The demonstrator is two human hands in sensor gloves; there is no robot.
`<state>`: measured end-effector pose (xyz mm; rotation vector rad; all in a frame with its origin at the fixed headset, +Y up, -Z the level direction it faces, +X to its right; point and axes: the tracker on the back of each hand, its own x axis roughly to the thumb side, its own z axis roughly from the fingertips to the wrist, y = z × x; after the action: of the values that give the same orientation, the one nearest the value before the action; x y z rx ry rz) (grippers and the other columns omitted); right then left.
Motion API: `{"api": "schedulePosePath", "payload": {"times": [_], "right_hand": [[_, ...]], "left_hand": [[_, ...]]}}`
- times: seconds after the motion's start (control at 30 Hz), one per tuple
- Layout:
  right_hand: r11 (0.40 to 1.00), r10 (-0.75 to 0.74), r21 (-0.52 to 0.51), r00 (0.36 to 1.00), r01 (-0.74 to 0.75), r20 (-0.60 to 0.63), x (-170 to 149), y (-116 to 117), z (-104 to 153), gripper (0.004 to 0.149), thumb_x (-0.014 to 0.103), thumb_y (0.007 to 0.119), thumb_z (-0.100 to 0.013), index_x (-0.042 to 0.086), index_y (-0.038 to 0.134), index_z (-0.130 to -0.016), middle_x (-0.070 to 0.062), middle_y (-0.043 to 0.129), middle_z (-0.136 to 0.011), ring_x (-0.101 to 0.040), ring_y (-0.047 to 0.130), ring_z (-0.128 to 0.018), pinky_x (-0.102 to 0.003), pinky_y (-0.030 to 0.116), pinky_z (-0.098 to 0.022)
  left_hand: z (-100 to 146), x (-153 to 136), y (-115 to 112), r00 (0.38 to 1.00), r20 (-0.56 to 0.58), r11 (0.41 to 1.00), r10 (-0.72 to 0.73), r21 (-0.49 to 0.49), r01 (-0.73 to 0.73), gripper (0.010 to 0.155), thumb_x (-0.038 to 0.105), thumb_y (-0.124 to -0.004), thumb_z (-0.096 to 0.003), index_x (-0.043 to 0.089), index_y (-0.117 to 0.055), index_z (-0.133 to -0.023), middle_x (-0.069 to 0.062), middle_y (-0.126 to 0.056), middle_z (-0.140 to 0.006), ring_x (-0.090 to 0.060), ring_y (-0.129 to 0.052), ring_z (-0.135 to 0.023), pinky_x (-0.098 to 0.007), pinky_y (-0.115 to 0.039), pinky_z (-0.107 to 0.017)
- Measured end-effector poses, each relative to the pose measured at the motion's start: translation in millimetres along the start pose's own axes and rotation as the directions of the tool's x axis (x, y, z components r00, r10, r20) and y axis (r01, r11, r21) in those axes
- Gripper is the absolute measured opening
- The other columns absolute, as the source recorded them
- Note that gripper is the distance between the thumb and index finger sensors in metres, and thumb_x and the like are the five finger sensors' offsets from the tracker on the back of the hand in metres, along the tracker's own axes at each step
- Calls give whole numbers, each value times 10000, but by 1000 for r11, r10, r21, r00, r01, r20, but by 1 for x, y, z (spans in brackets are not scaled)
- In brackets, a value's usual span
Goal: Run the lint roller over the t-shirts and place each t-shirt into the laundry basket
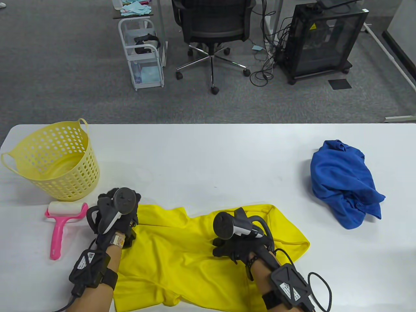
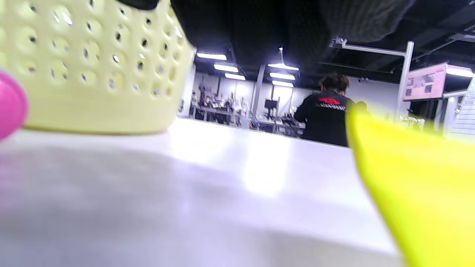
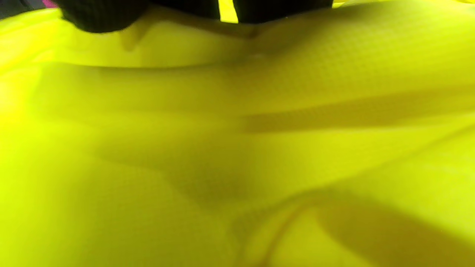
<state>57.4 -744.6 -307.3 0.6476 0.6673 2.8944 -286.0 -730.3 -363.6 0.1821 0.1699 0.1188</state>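
Observation:
A yellow t-shirt (image 1: 182, 256) lies spread at the table's near edge, filling the right wrist view (image 3: 237, 148). My left hand (image 1: 133, 213) rests at the shirt's left edge, fingers mostly hidden under the tracker. My right hand (image 1: 227, 248) lies palm down on the shirt's middle, and its fingers (image 3: 100, 15) press the fabric. The pink lint roller (image 1: 61, 224) lies free on the table left of my left hand. Behind it stands the yellow laundry basket (image 1: 55, 159), with nothing in it. A crumpled blue t-shirt (image 1: 344, 182) lies at the right.
In the left wrist view the basket wall (image 2: 92, 74), the roller's pink end (image 2: 11, 104) and the shirt edge (image 2: 426, 185) sit close by. Beyond the white table (image 1: 208, 156) are an office chair (image 1: 211, 29), a white cart (image 1: 143, 52) and a black cabinet (image 1: 321, 39).

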Motion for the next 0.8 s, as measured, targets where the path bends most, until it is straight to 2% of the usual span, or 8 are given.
{"api": "schedulePosePath", "payload": {"times": [0.2, 0.27, 0.37, 0.47, 0.57, 0.67, 0.73, 0.8], "right_hand": [[942, 87, -287, 952, -174, -293, -25, -19, 5, 551, 514, 700, -453, 249, 707, -937, -101, 807, -1023, -408, 805, -932, -667, 562, -679], [961, 142, -158, 897, -226, -418, -44, -19, 6, 514, 502, 674, -482, 254, 717, -931, -86, 833, -1004, -393, 824, -921, -659, 556, -689], [985, 114, -59, 866, -163, -486, -73, -16, 9, 517, 531, 702, -473, 253, 759, -905, -50, 865, -950, -364, 846, -900, -659, 556, -691], [998, 40, -20, 857, -58, -513, -85, -13, 10, 696, 611, 724, -439, 233, 610, -1013, -69, 684, -1057, -416, 680, -1018, -736, 428, -700], [992, 122, 78, 827, -95, -548, -97, -5, 6, 905, 693, 735, -348, 265, 383, -1065, -76, 441, -1160, -439, 464, -1097, -786, 350, -679], [998, -4, 51, 824, 39, -566, -118, 0, 8, 1012, 732, 716, -297, 265, 227, -1050, -95, 240, -1160, -390, 326, -1096, -786, 319, -679], [996, -59, 22, 803, 90, -593, -133, 2, 14, 1042, 741, 712, -284, 273, 164, -1037, -65, 155, -1148, -338, 245, -1093, -788, 288, -681], [996, -80, -25, 761, 83, -644, -147, 1, 21, 1049, 741, 691, -289, 295, 66, -1005, -20, 4, -1106, -292, 69, -1070, -788, 137, -654]], "left_hand": [[13, 30, -3, 961, 269, 985, -63, -140, 104, 396, 608, -734, -439, 303, -944, -578, 8, -1031, -616, -288, -1020, -662, -556, -722, -606], [19, 50, -9, 919, 387, 951, -71, -253, 180, 412, 621, -731, -432, 297, -957, -549, 4, -1042, -588, -287, -1031, -639, -558, -723, -603], [34, 74, -17, 832, 494, 910, -252, -171, 378, 455, 672, -735, -381, 315, -970, -538, 25, -1062, -577, -262, -1053, -638, -560, -728, -614], [36, 79, -27, 795, 490, 795, -358, -286, 535, 578, 758, -637, -374, 353, -867, -716, 37, -965, -784, -316, -877, -928, -641, -575, -726], [27, 69, -33, 845, 435, 831, -312, -307, 465, 676, 786, -641, -328, 327, -821, -791, -13, -911, -876, -444, -677, -1053, -691, -486, -736], [19, 49, -46, 879, 388, 741, -277, -497, 452, 1006, 830, -583, -296, 275, -363, -1107, -134, -404, -1203, -545, -343, -1107, -740, -330, -743], [15, 34, -55, 921, 344, 653, -183, -658, 376, 1058, 864, -524, -271, 295, -124, -1069, -146, -182, -1172, -562, -291, -1092, -737, -313, -737], [15, 28, -56, 950, 305, 680, -60, -685, 263, 1088, 833, -641, -263, 292, -138, -1062, -163, -131, -1152, -581, -201, -1064, -755, -250, -721]]}}
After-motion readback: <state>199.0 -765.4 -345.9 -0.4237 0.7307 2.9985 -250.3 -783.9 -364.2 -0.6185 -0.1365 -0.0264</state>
